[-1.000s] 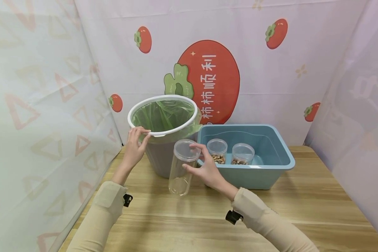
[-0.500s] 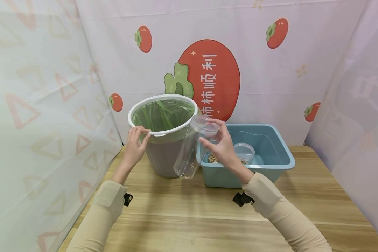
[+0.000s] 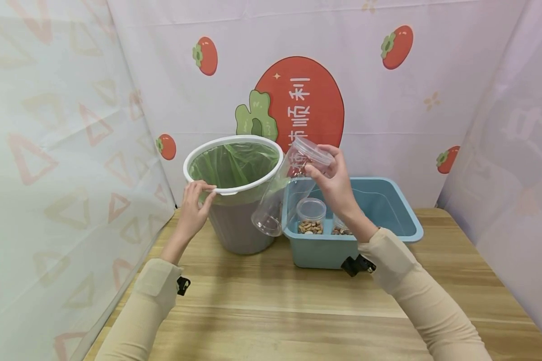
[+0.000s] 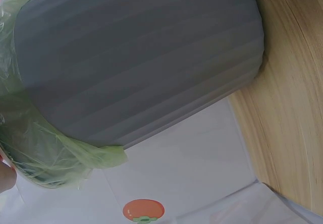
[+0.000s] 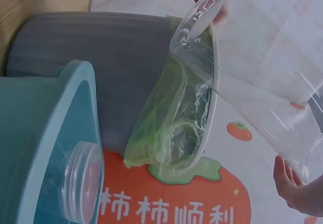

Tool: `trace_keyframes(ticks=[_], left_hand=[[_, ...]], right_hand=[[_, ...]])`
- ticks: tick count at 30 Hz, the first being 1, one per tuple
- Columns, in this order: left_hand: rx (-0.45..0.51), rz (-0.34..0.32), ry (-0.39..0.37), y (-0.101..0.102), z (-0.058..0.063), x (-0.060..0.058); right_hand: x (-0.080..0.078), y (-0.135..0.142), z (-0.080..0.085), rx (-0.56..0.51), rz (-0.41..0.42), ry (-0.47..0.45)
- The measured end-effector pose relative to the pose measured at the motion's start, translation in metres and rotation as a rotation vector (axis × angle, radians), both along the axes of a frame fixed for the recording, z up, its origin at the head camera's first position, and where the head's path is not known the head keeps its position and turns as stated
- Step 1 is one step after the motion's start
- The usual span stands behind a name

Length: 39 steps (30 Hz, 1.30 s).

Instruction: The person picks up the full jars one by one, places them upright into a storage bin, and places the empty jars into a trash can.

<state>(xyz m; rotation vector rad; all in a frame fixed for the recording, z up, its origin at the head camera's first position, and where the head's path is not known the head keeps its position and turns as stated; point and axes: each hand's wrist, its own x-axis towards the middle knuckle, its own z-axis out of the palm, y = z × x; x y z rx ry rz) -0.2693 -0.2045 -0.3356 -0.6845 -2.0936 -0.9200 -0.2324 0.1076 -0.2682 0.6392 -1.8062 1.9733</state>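
My right hand (image 3: 336,188) grips a tall clear plastic jar (image 3: 286,193) near its lidded end. Nothing shows inside the jar. It leans with its lid up and to the right, its base down between the trash can (image 3: 241,223) and the blue tub (image 3: 352,239). With fingers over the white rim (image 3: 233,190) and the thumb just below, my left hand (image 3: 195,206) holds the trash can's near edge. A green bag (image 3: 235,163) lines this grey can. In the right wrist view, the jar (image 5: 262,72) overlaps the can's mouth.
Two shorter lidded jars of nuts stand in the tub: one jar (image 3: 311,215) at the left, another jar (image 3: 342,229) partly hidden by my right wrist. Both containers stand on a wooden table (image 3: 262,311). A printed cloth (image 3: 379,110) hangs close behind them.
My right hand has lifted the tall jar up and to the right, from in front of the trash can to over the tub's left edge, tilting it further. The left hand stays put.
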Motion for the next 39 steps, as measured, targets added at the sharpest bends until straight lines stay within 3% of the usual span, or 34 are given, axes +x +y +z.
trace_keyframes(ticks=[10,18,24,32,39], left_hand=[[0.0,0.001,-0.004,-0.001,0.0,0.0],[-0.003,0.004,-0.006,-0.001,0.0,0.0],[-0.008,0.009,-0.006,0.0,0.001,0.001],[-0.002,0.014,-0.024,-0.001,0.0,0.002],[-0.002,0.008,-0.019,0.0,0.0,0.001]], right_hand=[[-0.013,0.006,0.021,-0.025,-0.04,-0.059],[-0.023,0.002,0.037,-0.126,-0.049,-0.088],[-0.033,-0.005,0.049,-0.145,-0.086,-0.113],[-0.048,-0.017,0.053,-0.134,-0.148,-0.153],[-0.061,-0.028,0.051,-0.064,-0.233,-0.187]])
